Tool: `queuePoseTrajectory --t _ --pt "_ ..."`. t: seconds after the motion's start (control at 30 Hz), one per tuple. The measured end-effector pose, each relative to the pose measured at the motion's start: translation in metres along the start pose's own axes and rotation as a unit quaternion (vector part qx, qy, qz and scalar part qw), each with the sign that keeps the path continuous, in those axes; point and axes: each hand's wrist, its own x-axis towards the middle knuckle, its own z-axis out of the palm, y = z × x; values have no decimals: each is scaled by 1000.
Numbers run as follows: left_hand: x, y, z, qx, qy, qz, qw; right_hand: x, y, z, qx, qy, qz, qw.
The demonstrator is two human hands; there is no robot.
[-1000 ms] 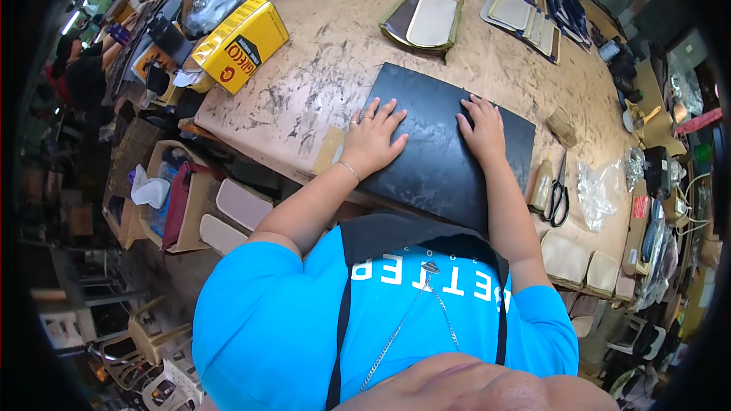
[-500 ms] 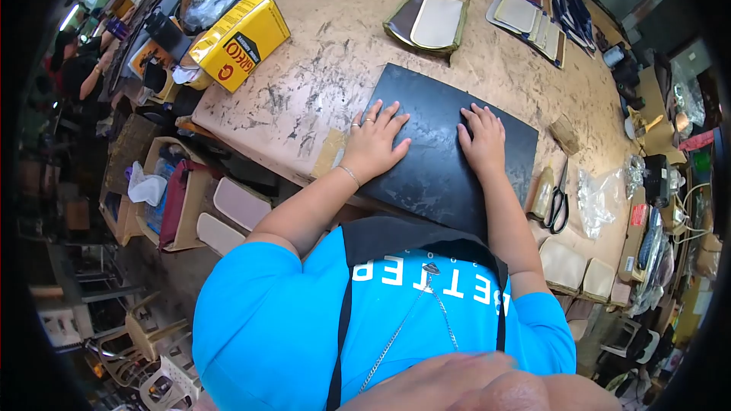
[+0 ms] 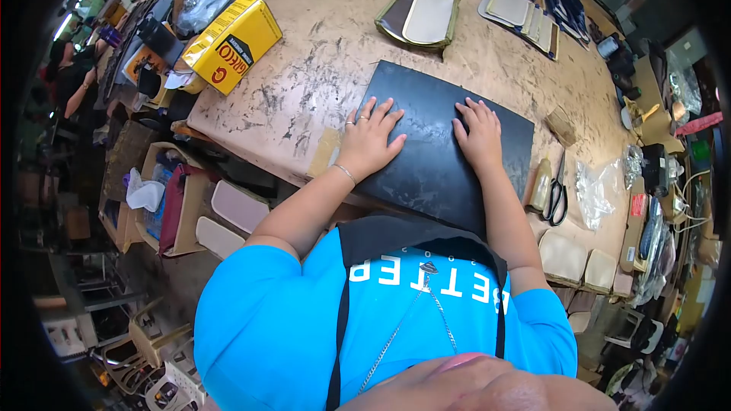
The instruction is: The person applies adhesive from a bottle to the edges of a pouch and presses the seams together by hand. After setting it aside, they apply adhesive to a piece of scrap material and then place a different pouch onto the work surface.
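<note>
Left hand: my left hand [image 3: 368,142] lies flat and open, palm down, fingers spread, on the left part of the black sheet [image 3: 434,144]; rings show on two fingers and a thin bracelet on the wrist.
Right hand: my right hand [image 3: 480,135] is also open and flat, pressed palm down on the sheet's right part, fingers pointing away from me.
Sheet: I see it lying flat on the table [image 3: 320,61], turned at an angle, its near corner reaching the table edge by my chest.
Tape: a tan strip [image 3: 326,151] sits on the table just left of my left wrist.
Box: a yellow box [image 3: 228,42] lies near the far left corner, well apart from the sheet.
Leather piece: a folded olive piece with a pale panel [image 3: 419,19] lies beyond the sheet.
Scissors: black-handled scissors [image 3: 557,192] lie to the right of the sheet, just beside a small bottle [image 3: 540,184].
Bag: a clear plastic bag [image 3: 598,190] lies right of the scissors.
</note>
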Motion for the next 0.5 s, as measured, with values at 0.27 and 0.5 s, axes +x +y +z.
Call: queuePoseTrajectory --t 0.27,0.5 --pt "-1 0 2 -1 8 6 1000 -2 1 0 8 -3 4 1000" --pt "-1 -1 3 12 3 8 1000 -2 3 2 8 -5 3 1000"
